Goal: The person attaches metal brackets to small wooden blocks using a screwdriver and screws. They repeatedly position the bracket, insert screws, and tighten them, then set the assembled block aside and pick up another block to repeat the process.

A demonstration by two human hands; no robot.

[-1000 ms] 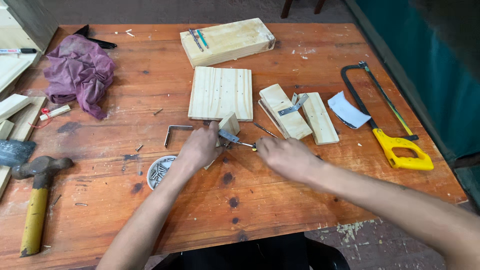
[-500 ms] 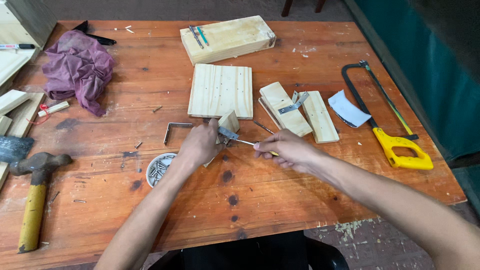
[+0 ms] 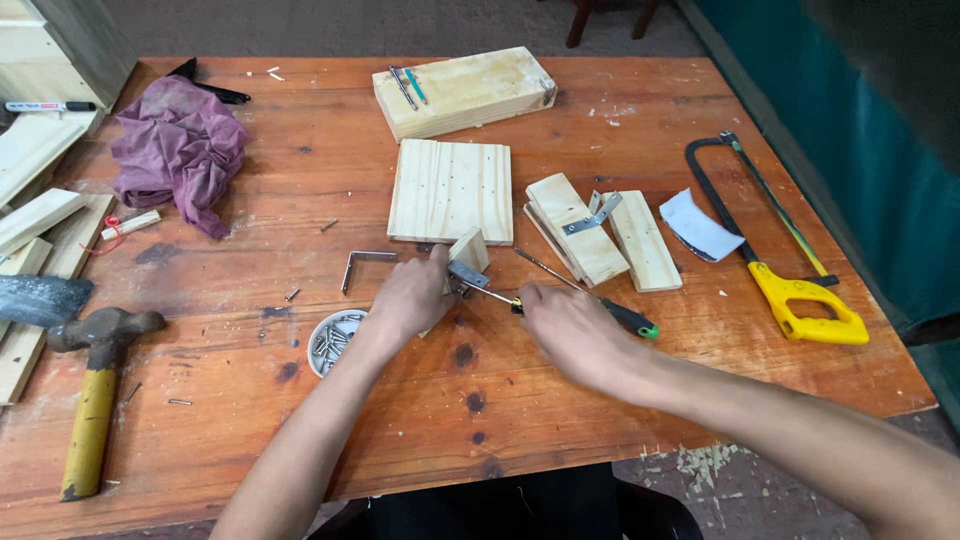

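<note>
Worn wooden surface [image 3: 250, 400] bears a small wood block [image 3: 468, 250] at centre, pinned by the left hand [image 3: 410, 298], while the right hand [image 3: 565, 330], at four o'clock of it, grips a screwdriver [image 3: 490, 294]; keeping the tip square on the bracket [image 3: 466, 274] should prevent slipping.

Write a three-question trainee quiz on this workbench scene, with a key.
1. True or false: the left hand steadies the small wood block.
2. What does the right hand grip?
3. The hacksaw handle is: A red, B yellow, C blue.

Key:
1. True.
2. A screwdriver, its tip at the metal bracket on the block.
3. B.
</note>
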